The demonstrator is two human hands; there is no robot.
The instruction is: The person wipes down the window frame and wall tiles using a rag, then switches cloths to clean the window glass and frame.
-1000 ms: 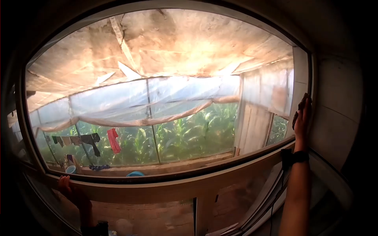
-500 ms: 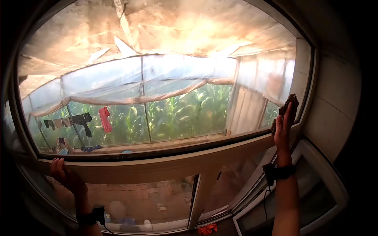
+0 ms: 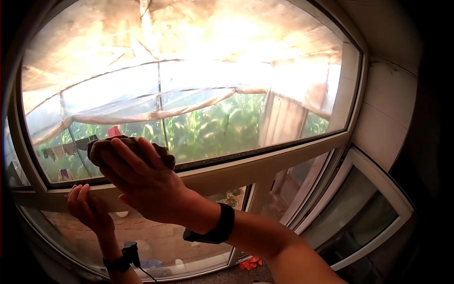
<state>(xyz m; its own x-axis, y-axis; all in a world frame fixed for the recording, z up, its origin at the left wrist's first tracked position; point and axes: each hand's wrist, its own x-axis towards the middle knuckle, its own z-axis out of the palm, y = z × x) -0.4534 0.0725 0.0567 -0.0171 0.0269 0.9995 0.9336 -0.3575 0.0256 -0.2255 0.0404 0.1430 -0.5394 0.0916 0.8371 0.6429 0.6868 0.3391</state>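
Observation:
My right hand point(image 3: 142, 175) presses a dark, bunched cloth point(image 3: 165, 157) against the lower left of the large window pane point(image 3: 213, 128). Its fingers lie over the cloth, and the forearm reaches across from the lower right. Just below and left of it, my left hand point(image 3: 87, 208) rests its fingertips at the pale window frame point(image 3: 208, 175), with fingers slightly bent and nothing visible in them. Black straps with small devices circle both wrists.
An inward-opened sash point(image 3: 369, 203) stands at the lower right, beside a tiled wall point(image 3: 385, 111). An orange cloth point(image 3: 250, 263) lies on the floor below. Through the glass appear green plants point(image 3: 213, 123), draped plastic sheeting and hanging laundry point(image 3: 69, 149).
My right hand has carried the cloth from the pane's lower right corner across to its lower left. My left hand stays at the frame. The view has shifted slightly.

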